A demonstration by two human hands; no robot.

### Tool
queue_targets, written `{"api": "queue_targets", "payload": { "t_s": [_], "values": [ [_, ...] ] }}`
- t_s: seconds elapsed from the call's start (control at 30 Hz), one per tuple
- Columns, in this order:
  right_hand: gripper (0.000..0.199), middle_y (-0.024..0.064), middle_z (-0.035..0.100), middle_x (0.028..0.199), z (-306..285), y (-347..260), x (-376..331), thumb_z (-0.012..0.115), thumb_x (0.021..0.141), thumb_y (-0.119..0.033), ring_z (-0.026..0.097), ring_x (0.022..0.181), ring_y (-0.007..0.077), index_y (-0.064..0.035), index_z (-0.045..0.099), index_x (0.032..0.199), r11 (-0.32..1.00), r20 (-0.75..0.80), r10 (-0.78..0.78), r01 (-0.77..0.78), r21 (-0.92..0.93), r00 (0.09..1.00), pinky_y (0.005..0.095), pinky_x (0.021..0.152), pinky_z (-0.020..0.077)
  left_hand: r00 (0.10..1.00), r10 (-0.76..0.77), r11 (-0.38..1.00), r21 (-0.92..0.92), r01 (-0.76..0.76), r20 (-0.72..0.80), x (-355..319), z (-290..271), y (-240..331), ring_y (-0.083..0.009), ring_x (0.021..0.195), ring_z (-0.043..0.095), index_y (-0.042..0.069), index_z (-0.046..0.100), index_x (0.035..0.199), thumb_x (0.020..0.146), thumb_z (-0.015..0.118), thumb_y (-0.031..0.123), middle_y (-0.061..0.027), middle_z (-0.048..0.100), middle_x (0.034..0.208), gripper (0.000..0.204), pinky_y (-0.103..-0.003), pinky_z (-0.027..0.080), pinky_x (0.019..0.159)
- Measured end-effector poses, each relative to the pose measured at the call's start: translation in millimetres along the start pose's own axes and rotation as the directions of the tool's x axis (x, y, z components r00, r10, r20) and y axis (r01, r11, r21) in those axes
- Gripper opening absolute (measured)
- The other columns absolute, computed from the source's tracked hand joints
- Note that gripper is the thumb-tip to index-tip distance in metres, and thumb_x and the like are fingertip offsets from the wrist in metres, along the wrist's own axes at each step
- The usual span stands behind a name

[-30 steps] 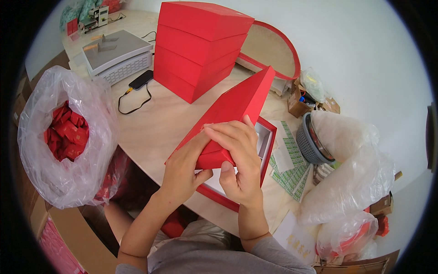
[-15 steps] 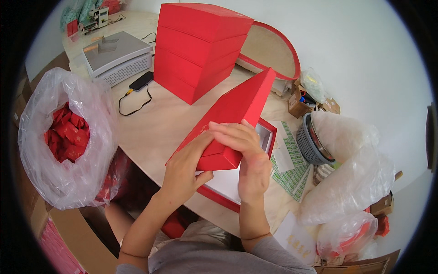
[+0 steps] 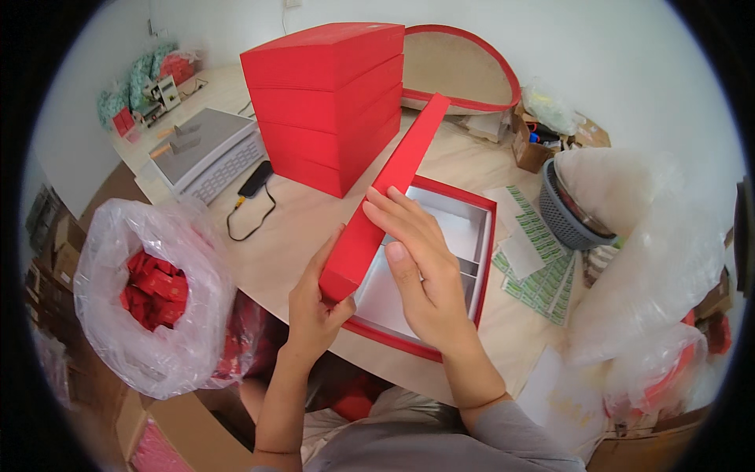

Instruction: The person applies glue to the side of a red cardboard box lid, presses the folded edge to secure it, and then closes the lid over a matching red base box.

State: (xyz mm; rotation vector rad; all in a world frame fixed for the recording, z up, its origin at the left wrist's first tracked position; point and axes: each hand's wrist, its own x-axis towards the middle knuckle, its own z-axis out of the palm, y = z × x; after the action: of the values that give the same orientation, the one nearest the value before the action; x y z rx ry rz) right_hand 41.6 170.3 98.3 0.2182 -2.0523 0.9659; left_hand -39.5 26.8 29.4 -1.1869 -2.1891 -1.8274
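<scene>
A red box lid (image 3: pixel 403 159) stands tilted up on its edge, its narrow side wall facing up toward me. My left hand (image 3: pixel 313 308) grips the lid's near end from the left, thumb below the corner. Against its side wall rests my right hand (image 3: pixel 431 285), fingers stretched out flat, not wrapped round it. Beneath, on the table, lies an open red-rimmed box (image 3: pixel 488 244) with a white interior split by dividers. The lid and my right hand hide part of that interior.
A tall stack of red boxes (image 3: pixel 303 118) stands just beyond the lid. Left are a grey-and-white machine (image 3: pixel 206 149), a phone (image 3: pixel 255 179) with a cable, and a plastic bag (image 3: pixel 102 291) of red packets. Right are green-printed sheets (image 3: pixel 543 287) and a grey basket (image 3: pixel 568 211).
The lid has turned more onto its edge, so its broad face no longer shows and more of the box's interior is visible. My right hand has flattened along it. The view has shifted.
</scene>
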Motion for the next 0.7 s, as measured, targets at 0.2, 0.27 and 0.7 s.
{"api": "queue_targets", "payload": {
  "t_s": [0.2,0.27,0.7],
  "values": [
    [0.031,0.0132,0.059,0.122,-28,-2,1,0.045,0.095,-0.018,0.046,0.123,0.0311,-0.0021,0.061,0.116,0.996,-0.075,0.069,-0.065,0.055,0.995,0.04,0.105,0.029,0.981,-0.016,0.96,-0.277,-0.039,-0.193,26,-36,-34,-0.0133,0.1,0.054,-0.003,0.043,0.127,0.089,0.051,0.002,-0.0088,0.056,0.115,0.039,-0.028,0.043,0.088],
    [0.031,0.0121,0.06,0.12,-39,-6,1,0.045,0.095,-0.018,0.048,0.12,0.0291,-0.0014,0.061,0.115,0.993,-0.147,0.118,-0.114,0.034,0.982,0.0386,0.104,0.0306,0.981,-0.002,0.956,-0.289,-0.056,-0.196,44,-44,-51,-0.0128,0.107,0.052,-0.002,0.041,0.128,0.089,0.05,0.0,-0.0075,0.055,0.118,0.039,-0.028,0.04,0.093],
    [0.035,0.0133,0.062,0.115,-68,25,4,0.044,0.097,-0.022,0.052,0.113,0.0194,0.0022,0.057,0.119,0.958,-0.26,0.284,-0.266,0.105,0.923,0.0313,0.102,0.0319,0.983,-0.152,0.918,-0.383,0.101,-0.104,71,-63,-68,-0.0104,0.109,0.05,0.003,0.043,0.131,0.085,0.049,-0.002,-0.0029,0.055,0.12,0.046,-0.027,0.038,0.095]
  ]
}}
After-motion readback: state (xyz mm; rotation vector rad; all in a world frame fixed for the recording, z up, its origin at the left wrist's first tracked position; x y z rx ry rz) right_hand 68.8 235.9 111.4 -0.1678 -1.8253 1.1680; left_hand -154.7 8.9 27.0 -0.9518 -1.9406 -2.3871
